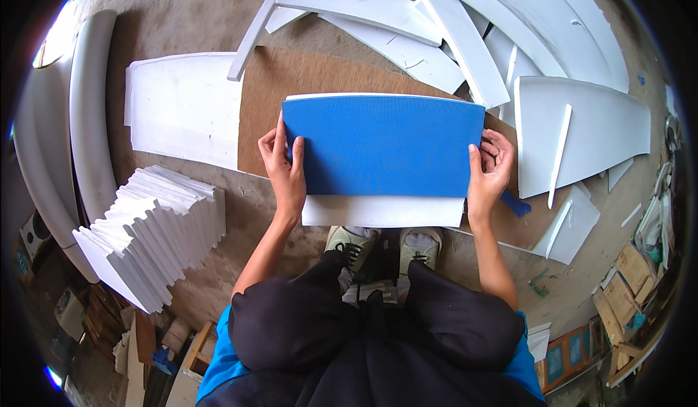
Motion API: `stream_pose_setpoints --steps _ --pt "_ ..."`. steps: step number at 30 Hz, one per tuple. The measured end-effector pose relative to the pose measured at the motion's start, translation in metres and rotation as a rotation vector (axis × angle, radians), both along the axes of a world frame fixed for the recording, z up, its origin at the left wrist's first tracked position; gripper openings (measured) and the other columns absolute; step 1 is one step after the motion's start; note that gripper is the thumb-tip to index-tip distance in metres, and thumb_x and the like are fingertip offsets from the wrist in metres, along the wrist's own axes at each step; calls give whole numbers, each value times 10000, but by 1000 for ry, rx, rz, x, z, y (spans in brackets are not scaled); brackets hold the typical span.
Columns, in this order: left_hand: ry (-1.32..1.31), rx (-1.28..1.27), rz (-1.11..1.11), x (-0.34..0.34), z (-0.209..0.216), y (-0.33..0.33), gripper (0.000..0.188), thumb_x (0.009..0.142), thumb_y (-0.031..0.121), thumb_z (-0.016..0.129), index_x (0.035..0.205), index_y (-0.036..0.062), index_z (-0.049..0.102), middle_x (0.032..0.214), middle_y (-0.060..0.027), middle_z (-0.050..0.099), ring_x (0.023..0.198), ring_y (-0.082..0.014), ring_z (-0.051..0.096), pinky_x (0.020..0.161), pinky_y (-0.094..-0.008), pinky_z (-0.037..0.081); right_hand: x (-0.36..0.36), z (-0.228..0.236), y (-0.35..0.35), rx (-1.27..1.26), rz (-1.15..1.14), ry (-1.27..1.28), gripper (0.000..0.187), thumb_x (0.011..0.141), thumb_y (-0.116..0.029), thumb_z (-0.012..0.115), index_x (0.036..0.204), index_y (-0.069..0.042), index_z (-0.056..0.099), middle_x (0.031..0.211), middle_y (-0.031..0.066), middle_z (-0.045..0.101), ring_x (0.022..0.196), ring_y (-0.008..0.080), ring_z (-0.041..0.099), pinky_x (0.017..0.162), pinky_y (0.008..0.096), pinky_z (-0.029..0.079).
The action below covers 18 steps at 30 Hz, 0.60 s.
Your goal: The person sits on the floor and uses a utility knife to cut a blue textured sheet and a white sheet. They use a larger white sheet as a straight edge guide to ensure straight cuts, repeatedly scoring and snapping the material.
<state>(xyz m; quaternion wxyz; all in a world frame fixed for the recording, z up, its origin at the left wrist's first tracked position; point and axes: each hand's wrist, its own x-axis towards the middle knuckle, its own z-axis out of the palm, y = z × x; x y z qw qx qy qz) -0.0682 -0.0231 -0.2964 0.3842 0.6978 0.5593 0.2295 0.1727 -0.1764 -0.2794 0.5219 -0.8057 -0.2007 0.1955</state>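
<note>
A blue rectangular sheet [382,145] lies level in front of me, held between my two hands. My left hand [285,167] grips its left edge, thumb on top and fingers along the side. My right hand [490,171] holds the right edge, with the thumb near the rim and fingers curled beside it. Below the blue sheet, a white sheet [382,211] shows along the near side; whether the two touch cannot be told. A brown board [313,69] lies on the floor underneath. Close to my right hand is a blue handle-like piece [515,205], partly hidden.
To the left stands a leaning row of white cut sheets [156,218]. A large white sheet [185,105] lies beyond it, near white rolls [91,109]. White offcuts [378,14] pile up at the far side. A white panel [582,134] with a thin strip lies right.
</note>
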Motion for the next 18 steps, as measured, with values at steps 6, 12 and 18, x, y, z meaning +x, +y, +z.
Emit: stream_pose_setpoints --steps 6,12,18 --pt "20 -34 -5 2 2 3 472 871 169 546 1320 151 401 980 -52 366 843 -142 375 738 -249 379 2 -1 1 -43 27 -26 360 796 31 567 1129 3 434 1064 118 536 892 169 537 757 283 451" --pt "24 -36 -6 3 3 2 475 867 162 550 1319 154 403 988 -63 366 860 -156 384 766 -261 382 1 4 -3 -48 19 -30 383 795 26 566 1148 1 418 1069 124 533 904 183 538 774 294 451" --pt "51 -4 -45 3 6 6 476 869 166 545 1320 140 397 1002 -84 374 921 -188 407 802 -289 387 0 5 -5 -58 21 -11 391 795 22 569 1154 2 414 1083 125 522 925 183 526 780 298 448"
